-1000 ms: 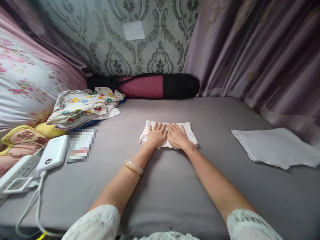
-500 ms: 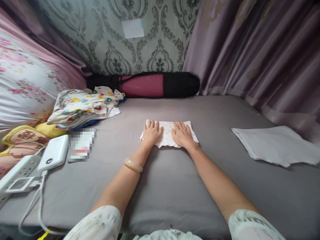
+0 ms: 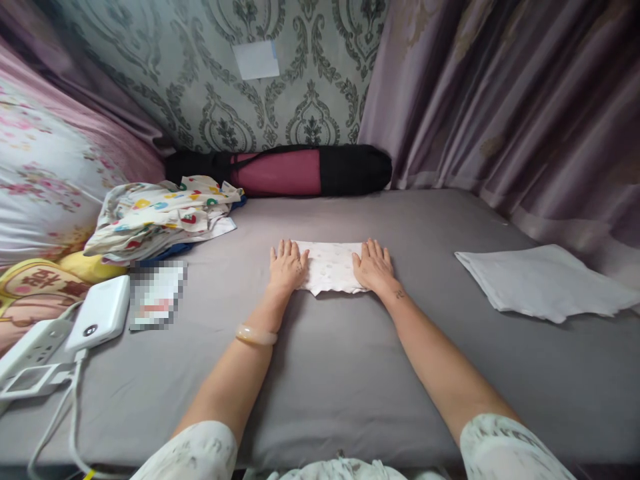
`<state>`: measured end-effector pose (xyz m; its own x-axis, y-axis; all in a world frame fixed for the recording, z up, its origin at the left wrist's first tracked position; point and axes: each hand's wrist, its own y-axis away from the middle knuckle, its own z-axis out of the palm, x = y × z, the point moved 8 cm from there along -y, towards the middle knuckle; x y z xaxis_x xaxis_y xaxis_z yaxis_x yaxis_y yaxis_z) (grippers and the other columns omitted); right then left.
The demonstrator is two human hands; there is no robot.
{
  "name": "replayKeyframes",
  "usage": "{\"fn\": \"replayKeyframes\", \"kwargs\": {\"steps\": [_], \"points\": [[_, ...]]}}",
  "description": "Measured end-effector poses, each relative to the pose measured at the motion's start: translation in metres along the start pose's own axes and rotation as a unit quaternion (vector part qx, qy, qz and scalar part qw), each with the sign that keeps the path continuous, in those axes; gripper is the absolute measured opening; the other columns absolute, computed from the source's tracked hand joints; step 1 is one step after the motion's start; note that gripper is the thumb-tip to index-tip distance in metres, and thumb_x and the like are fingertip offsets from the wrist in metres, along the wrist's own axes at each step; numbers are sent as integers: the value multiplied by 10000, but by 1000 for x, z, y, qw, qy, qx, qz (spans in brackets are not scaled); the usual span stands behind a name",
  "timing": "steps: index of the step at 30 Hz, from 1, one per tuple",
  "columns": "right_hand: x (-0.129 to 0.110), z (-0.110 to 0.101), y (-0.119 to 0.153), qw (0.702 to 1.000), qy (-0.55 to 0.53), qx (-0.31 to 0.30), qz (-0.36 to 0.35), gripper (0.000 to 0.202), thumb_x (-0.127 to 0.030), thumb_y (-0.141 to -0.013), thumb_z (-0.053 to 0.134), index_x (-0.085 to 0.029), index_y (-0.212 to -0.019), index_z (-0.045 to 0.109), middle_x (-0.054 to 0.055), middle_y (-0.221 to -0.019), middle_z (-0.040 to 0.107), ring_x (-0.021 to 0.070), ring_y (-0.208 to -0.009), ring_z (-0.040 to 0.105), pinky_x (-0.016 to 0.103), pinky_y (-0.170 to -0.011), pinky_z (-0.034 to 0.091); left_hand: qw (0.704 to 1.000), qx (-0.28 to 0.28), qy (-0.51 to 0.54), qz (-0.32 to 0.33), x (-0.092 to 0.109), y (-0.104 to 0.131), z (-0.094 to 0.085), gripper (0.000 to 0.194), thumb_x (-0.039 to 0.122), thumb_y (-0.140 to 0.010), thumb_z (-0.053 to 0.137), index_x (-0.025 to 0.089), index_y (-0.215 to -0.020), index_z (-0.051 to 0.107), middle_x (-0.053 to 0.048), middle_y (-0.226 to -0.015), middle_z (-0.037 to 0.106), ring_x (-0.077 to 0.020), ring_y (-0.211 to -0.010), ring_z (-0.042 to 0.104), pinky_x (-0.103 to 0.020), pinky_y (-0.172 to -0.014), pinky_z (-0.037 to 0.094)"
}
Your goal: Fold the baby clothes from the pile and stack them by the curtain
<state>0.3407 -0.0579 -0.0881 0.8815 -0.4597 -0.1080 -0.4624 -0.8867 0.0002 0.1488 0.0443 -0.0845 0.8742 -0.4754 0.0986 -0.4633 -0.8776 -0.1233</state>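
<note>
A small folded white cloth (image 3: 331,267) with a faint print lies flat on the grey bed sheet (image 3: 340,373). My left hand (image 3: 289,267) rests palm down over its left edge, fingers stretched away from me. Over the right edge, my right hand (image 3: 374,265) lies flat in the same way, its thumb pointing inward. Both palms hide the cloth's side edges. The near edge of the cloth is wavy, with a small point hanging toward me. A pale bangle (image 3: 256,335) circles my left wrist.
Folded white fabric (image 3: 545,280) lies at the right. On the left are piled printed clothes (image 3: 160,217), a pixelated packet (image 3: 157,293), a white power bank (image 3: 100,313) and a power strip (image 3: 37,347) with cables. A black-and-maroon long bag (image 3: 280,172) lies against the wall.
My hands have slid apart, the left one leftward and the right one slightly rightward, toward the cloth's side edges. More of the cloth's middle shows between them. The view has shifted slightly.
</note>
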Motion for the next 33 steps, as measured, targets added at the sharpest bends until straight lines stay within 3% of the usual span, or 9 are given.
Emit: {"fn": "replayKeyframes", "kwargs": {"steps": [9,12,17,24,29,33], "points": [[5,4,-2,1000,-21,-8,-8,670,-415,-985,181,15,-1486,291,194,-1574,238,297,-1460,173,456,-1162,176,997,-67,42,-11,-10,-3,11,659,487,-981,148,112,-1501,301,-141,-1581,252,-296,-1462,220,-539,-1166,199],[4,0,-2,1000,-26,-14,-11,652,-415,-992,168,-21,-1494,299,185,-1577,237,294,-1462,171,484,-1164,159,998,-49,33,-9,-6,-1,4,650,472,-983,162,97,-1489,323,-149,-1573,271,-299,-1465,211,-552,-1169,182],[-8,-15,2,998,-31,25,-58,605,-416,-1005,156,-120,-1513,301,146,-1596,206,272,-1475,129,498,-1176,95,997,49,3,60,19,5,-16,615,465,-991,161,147,-1474,369,-116,-1575,285,-252,-1483,158,-504,-1203,75],[-9,1,2,998,-35,-28,-47,601,-427,-1005,202,-124,-1511,320,160,-1582,244,295,-1461,183,469,-1171,155,996,-57,18,64,23,5,9,632,489,-993,183,125,-1486,335,-155,-1567,290,-301,-1467,202,-540,-1172,160],[-9,-2,3,998,-34,-31,-47,593,-417,-1006,202,-128,-1509,326,160,-1580,247,291,-1460,187,474,-1168,160,996,-59,16,64,22,4,6,625,488,-994,182,131,-1483,336,-157,-1568,285,-296,-1466,205,-546,-1166,174],[-18,-14,7,998,-29,15,-61,580,-407,-1008,205,-133,-1502,338,161,-1575,262,285,-1458,196,501,-1174,102,997,-17,2,77,29,8,-2,615,476,-993,191,127,-1471,359,-161,-1557,309,-295,-1465,213,-547,-1179,129]]}}
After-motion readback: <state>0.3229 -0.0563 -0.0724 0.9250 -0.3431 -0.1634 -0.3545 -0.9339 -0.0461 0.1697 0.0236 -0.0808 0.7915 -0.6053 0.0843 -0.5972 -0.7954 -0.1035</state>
